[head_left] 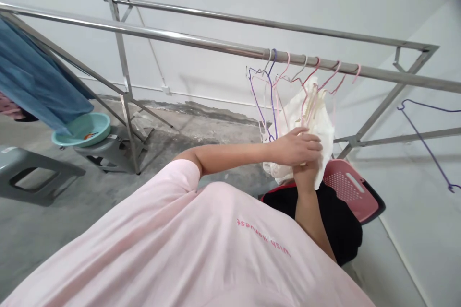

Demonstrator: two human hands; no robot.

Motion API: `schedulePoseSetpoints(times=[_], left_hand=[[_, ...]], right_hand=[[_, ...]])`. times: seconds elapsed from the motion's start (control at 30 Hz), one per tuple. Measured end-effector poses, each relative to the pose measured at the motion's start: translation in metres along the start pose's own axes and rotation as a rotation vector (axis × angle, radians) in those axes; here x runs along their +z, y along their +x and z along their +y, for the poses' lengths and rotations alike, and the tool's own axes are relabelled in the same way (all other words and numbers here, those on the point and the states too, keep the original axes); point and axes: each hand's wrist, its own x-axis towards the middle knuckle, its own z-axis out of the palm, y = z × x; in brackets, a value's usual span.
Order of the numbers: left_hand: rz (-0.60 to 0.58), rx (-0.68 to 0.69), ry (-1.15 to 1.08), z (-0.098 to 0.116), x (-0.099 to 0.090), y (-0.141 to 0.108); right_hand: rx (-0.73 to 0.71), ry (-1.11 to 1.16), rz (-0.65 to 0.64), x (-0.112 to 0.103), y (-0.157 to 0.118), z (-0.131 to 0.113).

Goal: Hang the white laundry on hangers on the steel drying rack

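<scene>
A cream-white garment (324, 124) hangs in loose folds below the metal rail (230, 47), among several wire hangers. My left hand (297, 146) lies across the front of the garment, its fingers curled on the cloth. Just beneath it, my right hand (306, 170) is closed on the garment's lower part, mostly covered by the left hand and the fabric. A red hanger (305, 87) runs down in front of the cloth. Immediately left of the garment hangs a purple hanger (271, 91).
Below the garment, a pink basket (347, 187) holds black cloth (338, 223). Another purple hanger (425, 146) is at the far right. On the left are blue cloth (39, 76), a teal basin (103, 127) on a grey stool (113, 153), and another stool (32, 172).
</scene>
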Motion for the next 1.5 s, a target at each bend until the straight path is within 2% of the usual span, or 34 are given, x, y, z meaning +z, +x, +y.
schedulePoseSetpoints(times=[0.1, 0.2, 0.27, 0.37, 0.47, 0.53, 0.63, 0.73, 0.83, 0.9, 0.97, 1.07, 1.17, 1.27, 1.37, 1.43, 1.5], left_hand=[[-0.147, -0.036, 0.211, -0.017, -0.003, 0.019], [-0.275, -0.031, 0.266, -0.035, -0.005, 0.027], [-0.27, 0.057, 0.266, -0.044, -0.006, 0.028], [-0.195, 0.184, 0.246, -0.051, -0.007, 0.027], [-0.157, 0.203, 0.241, -0.052, -0.009, 0.031], [-0.175, 0.18, 0.248, -0.05, -0.01, 0.035], [-0.177, 0.111, 0.242, -0.041, -0.012, 0.04], [-0.097, 0.027, 0.208, -0.019, -0.018, 0.042], [0.041, -0.097, 0.191, 0.014, -0.027, 0.039], [0.132, -0.178, 0.188, 0.037, -0.033, 0.033], [0.166, -0.202, 0.151, 0.057, -0.035, 0.022], [0.117, -0.121, -0.015, 0.073, -0.021, 0.001], [-0.027, -0.046, -0.303, 0.071, 0.005, -0.024], [-0.135, -0.187, -0.563, 0.059, 0.034, -0.053], [-0.127, -0.337, -0.692, 0.046, 0.058, -0.08], [-0.119, -0.415, -0.749, 0.039, 0.072, -0.093], [-0.101, -0.532, -0.843, 0.034, 0.084, -0.103]], right_hand=[[0.013, 0.101, 0.063, -0.008, -0.009, -0.009], [0.0, 0.116, 0.087, -0.015, -0.019, -0.015], [0.027, 0.085, 0.125, -0.02, -0.025, -0.016], [0.084, 0.034, 0.203, -0.028, -0.033, -0.017], [0.058, 0.027, 0.263, -0.037, -0.041, -0.021], [-0.004, 0.052, 0.239, -0.041, -0.047, -0.024], [-0.136, 0.079, 0.041, -0.041, -0.059, -0.023], [-0.196, 0.065, -0.143, -0.035, -0.074, -0.016], [-0.115, 0.074, -0.207, -0.029, -0.086, -0.009], [-0.046, 0.106, -0.198, -0.029, -0.092, -0.007], [0.001, 0.14, -0.17, -0.03, -0.098, -0.006], [0.045, 0.2, -0.086, -0.034, -0.106, -0.006], [0.101, 0.273, -0.036, -0.041, -0.114, -0.009], [0.15, 0.391, -0.144, -0.053, -0.119, -0.016], [0.231, 0.684, -0.248, -0.061, -0.121, -0.028], [0.318, 0.901, -0.233, -0.061, -0.121, -0.037], [0.381, 1.021, -0.186, -0.059, -0.121, -0.043]])
